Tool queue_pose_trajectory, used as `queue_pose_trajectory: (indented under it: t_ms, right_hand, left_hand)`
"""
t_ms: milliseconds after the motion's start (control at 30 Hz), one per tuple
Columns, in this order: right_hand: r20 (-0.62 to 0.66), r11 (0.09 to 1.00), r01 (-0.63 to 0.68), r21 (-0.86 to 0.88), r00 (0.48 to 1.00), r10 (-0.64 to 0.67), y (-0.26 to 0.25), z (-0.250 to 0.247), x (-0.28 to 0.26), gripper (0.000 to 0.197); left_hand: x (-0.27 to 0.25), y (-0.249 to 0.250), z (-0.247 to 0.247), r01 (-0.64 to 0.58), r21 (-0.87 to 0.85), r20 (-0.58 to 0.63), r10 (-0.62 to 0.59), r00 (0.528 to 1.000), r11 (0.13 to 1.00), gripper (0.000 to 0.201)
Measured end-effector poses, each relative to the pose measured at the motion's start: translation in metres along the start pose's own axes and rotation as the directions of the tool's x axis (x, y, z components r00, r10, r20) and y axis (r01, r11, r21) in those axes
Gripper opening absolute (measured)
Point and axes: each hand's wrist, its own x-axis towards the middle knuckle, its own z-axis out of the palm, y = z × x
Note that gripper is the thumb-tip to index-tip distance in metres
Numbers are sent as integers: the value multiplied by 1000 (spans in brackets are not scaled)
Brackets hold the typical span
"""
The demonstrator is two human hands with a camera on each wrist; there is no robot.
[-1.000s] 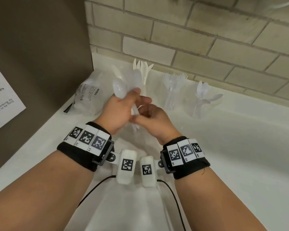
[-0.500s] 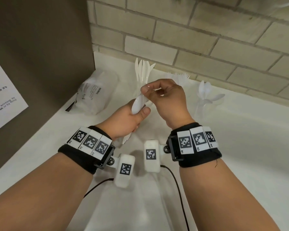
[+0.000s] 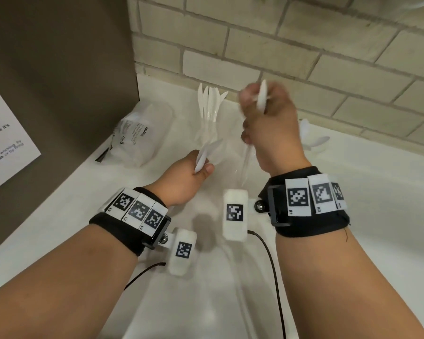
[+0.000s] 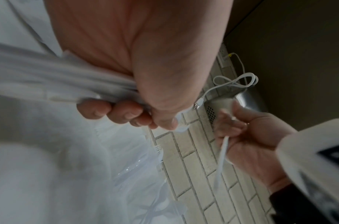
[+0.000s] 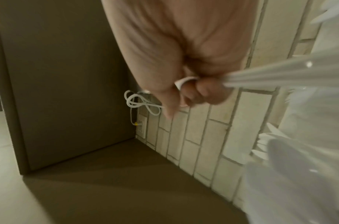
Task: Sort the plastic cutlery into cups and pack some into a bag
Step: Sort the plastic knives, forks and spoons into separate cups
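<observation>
My left hand [image 3: 201,168] grips a small bundle of white plastic cutlery [image 3: 207,152] low over the white counter [image 3: 365,216]; the same bundle [image 4: 49,78] fills the left wrist view. My right hand [image 3: 255,101] is raised higher and to the right, its fingers curled round a single white cutlery piece [image 3: 263,96]. That piece is blurred, so its kind is unclear. Behind the hands, a clear cup of knives [image 3: 211,104] stands by the wall. A cup of spoons [image 3: 313,140] shows past my right wrist. The forks [image 4: 158,149] appear in the left wrist view.
A crumpled clear plastic bag [image 3: 140,138] with printed warning text lies at the back left beside a dark panel [image 3: 59,81]. A brick wall [image 3: 304,57] closes the back. A white cable [image 5: 141,104] hangs coiled near a wall socket.
My right hand drew one piece out of the left hand's bundle and lifted it up and to the right. My left hand sank slightly, still holding the rest.
</observation>
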Motion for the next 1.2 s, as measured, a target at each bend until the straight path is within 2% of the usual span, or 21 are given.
queue_pose_trajectory:
  t_ms: [67,100,233,333,367,467,567,633,733,800,867,933,1000,1067,1133,1200]
  right_hand:
    - [134,963,-91,-253,983,128,17,2,-1,11]
    - [169,949,-120,-292,970,174,23,3,-2,10]
    - [206,951,-201,-235,946,251,31,5,-6,5]
    - [262,956,-180,-232,935,240,29,5,-5,2]
    - [259,956,-157,-246,940,221,28,4,-3,6]
    - [159,971,-92,-221,979,129,27,4,4,16]
    - [81,991,-116,-63,989,120,23,5,8,12]
    - [125,990,-134,-44,983,138,24,5,5,8]
    - [210,983,-156,-94,962,172,30,5,0,16]
    - [222,984,-173,-47,959,179,31,3,1,13]
    - [158,983,-181,22,972,176,27,1,6,8]
    - [40,983,-144,115,989,141,22,-2,16,6]
    - [-53,975,-84,205,994,97,17,-3,30,8]
    - [-86,956,-49,290,993,77,14,-1,46,14]
    - [-103,950,0,312,994,34,12,7,61,19]
    - [-149,957,107,268,986,-68,15,20,77,23]
  left_hand:
    - [1,1,-1,-19,29,-15,20,1000,999,16]
    - [2,1,-1,-27,38,-15,28,1000,999,16]
    - [1,2,-4,-66,45,10,66,998,997,14]
    - [-3,4,-4,-86,17,37,85,996,996,14]
    - [-4,4,-4,-80,-4,43,80,996,997,14]
    - [-5,3,-4,-62,-36,60,64,996,997,18]
    - [-5,1,-4,-72,-14,68,73,995,997,17]
    - [-5,3,-4,-81,-25,68,82,994,996,16]
    - [-5,5,-5,-91,-9,72,91,993,996,21]
    - [-5,3,-5,-77,11,78,76,994,997,19]
    - [-6,-2,-5,-47,36,94,43,995,998,19]
    - [-7,-6,-7,-4,40,86,1,996,999,19]
    - [-7,-9,-10,42,14,36,-42,998,999,17]
    - [-6,-13,-13,77,-18,-25,-78,997,997,17]
    - [-6,-15,-18,107,-134,-46,-114,992,985,18]
    - [-4,-15,-22,150,-379,-29,-174,984,913,21]
